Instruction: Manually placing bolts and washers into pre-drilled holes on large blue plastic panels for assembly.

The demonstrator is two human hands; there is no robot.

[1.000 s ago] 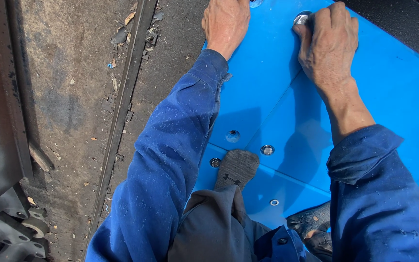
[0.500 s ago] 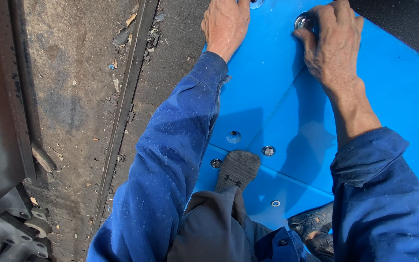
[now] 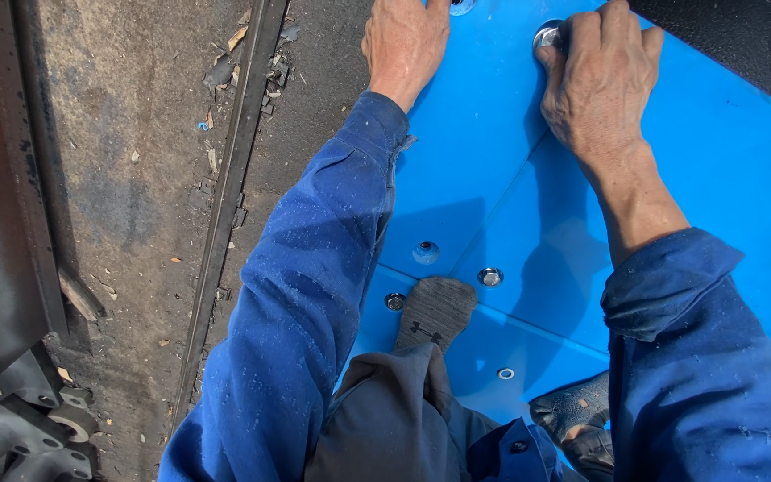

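My right hand (image 3: 600, 85) curls its fingers over a round shiny metal piece (image 3: 546, 37) set in the blue plastic panel (image 3: 716, 178), near the top. My left hand (image 3: 405, 40) rests flat on the same blue surface to its left, holding nothing, just below a small fitting (image 3: 461, 7) at the top edge. Both arms wear blue work sleeves. Panel seams meet lower down, where I see a metal bolt (image 3: 490, 277), a second bolt (image 3: 394, 302) and a blue-capped hole (image 3: 426, 253). My grey-socked foot (image 3: 435, 312) stands on the panel beside them.
A dark metal rail (image 3: 234, 178) runs along the panel's left side over dusty concrete floor (image 3: 127, 178) littered with chips. Grey metal machine parts (image 3: 20, 428) sit at the lower left. A black strip (image 3: 742, 49) borders the panel at the upper right. My other foot (image 3: 573, 411) shows at the bottom.
My right hand has shifted slightly over the metal piece, its fingers closing further around it. My left hand stays put.
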